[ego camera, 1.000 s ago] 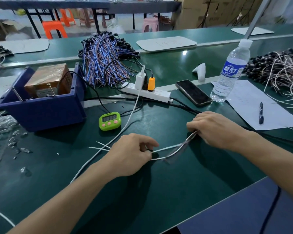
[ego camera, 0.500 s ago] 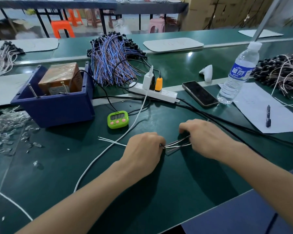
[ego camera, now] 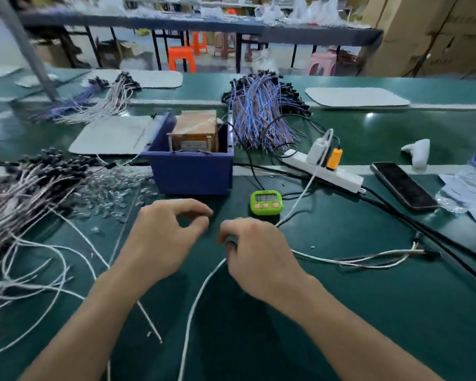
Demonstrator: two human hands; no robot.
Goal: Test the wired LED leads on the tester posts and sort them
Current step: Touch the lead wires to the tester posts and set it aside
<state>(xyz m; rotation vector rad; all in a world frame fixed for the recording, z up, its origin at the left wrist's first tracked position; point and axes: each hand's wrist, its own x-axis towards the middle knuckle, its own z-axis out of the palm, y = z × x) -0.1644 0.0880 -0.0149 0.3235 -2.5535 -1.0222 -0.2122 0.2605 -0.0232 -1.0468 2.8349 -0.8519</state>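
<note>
My left hand [ego camera: 165,237] hovers over the green table in front of the blue bin [ego camera: 190,174], thumb and forefinger loosely curled into a ring with nothing visible between them. My right hand [ego camera: 256,251] lies beside it, fingers curled down. A few white LED leads [ego camera: 368,259] lie on the table to its right, their black heads at the far end. Their near ends vanish under my right hand, so a grip is hidden. A brown tester block [ego camera: 195,127] with thin metal posts stands in the bin.
A big pile of white leads [ego camera: 25,193] covers the left, with clear caps [ego camera: 107,188] beside it. A blue-wire bundle [ego camera: 259,114] lies behind the bin. A green timer [ego camera: 266,202], power strip [ego camera: 327,171], phone [ego camera: 404,187] and white cable [ego camera: 198,298] are nearby.
Both hands have moved left toward the blue bin and come close together. The left hand no longer pinches the leads, which now lie stretched on the table to the right.
</note>
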